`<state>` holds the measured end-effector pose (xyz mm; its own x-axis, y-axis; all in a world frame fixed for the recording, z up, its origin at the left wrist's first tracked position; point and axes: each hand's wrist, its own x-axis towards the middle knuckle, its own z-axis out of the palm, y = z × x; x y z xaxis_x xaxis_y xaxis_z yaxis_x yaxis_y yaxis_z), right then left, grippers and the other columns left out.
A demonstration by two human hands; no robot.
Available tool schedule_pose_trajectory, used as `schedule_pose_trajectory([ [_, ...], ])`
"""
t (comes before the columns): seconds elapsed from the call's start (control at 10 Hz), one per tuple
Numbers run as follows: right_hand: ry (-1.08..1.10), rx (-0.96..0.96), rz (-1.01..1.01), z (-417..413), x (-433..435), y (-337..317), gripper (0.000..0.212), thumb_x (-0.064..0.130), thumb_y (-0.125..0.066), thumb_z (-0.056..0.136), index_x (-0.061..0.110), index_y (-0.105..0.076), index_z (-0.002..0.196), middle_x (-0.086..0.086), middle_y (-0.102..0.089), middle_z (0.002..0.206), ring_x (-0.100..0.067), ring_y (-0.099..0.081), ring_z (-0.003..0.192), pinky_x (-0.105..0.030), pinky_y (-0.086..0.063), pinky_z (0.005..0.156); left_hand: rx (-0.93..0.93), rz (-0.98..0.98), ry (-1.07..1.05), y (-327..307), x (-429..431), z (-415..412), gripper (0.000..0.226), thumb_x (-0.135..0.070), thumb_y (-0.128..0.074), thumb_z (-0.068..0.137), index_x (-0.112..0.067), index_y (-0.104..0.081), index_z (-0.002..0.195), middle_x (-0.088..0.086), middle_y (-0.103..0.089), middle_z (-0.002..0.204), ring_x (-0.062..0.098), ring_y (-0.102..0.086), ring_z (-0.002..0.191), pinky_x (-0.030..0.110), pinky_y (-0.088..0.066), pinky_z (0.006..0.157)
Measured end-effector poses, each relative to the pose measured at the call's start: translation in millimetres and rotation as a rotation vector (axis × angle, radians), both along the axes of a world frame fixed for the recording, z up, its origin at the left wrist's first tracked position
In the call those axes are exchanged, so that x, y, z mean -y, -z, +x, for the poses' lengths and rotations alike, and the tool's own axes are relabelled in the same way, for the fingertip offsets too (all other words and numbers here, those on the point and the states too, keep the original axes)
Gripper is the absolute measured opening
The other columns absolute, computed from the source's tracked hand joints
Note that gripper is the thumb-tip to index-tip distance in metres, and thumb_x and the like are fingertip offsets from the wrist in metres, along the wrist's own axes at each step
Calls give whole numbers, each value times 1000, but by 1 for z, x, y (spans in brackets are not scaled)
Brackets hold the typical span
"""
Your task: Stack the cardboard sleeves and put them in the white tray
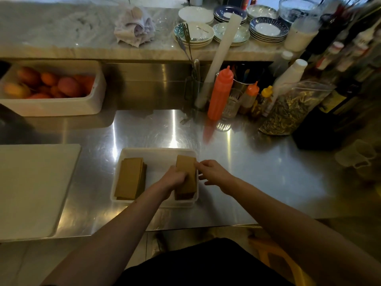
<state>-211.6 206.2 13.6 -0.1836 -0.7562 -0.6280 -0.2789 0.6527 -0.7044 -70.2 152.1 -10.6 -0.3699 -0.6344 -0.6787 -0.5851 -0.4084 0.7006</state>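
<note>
The work surface is a stainless steel desk [237,172] that fills the middle of the frame, with a marble ledge [61,27] running across the top. The white tray [156,153] sits on the desk at lower centre, just ahead of you.

Inside the tray you have two piles of cardboard sleeves. The left stack [129,178] lies flat against the tray's left wall, its layers slightly fanned. The right stack [185,164] lies along the tray's right wall, its upper sleeves slightly out of line with the lower ones.

Your left hand [175,178] presses on the left side of the right stack, fingers curled; its grip is closed against the sleeves. Your right hand [214,174] is at the tray's right rim, with its fingertips [199,165] touching the stack's right edge. Its grip is narrow, more a touch than a full hold. Whether either hand bears the stack's weight cannot be told.

At the left of the frame a white cutting board [31,188] lies flat on the desk, apart from the tray. At upper left a white bin [61,106] holds orange and red fruit [51,83]. At upper right, squeeze bottles [220,93] stand near a clear bag [288,112] of dried material. Stacked plates [226,25] occupy the ledge above them.
</note>
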Motion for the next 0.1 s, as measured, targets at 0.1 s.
schedule_pose_trajectory([
  [0.1, -31, -139, -60, -6, 10, -10, 58, 51, -47, 94, 14, -44, 138, -11, -56, 134, -25, -57, 116, -39, -47, 98, 107, -87, -27, -13, 1, -2, 54, -32, -41, 104, -7, -26, 149, 13, -41, 147, 32, -46, 132, 36, -42, 99],
])
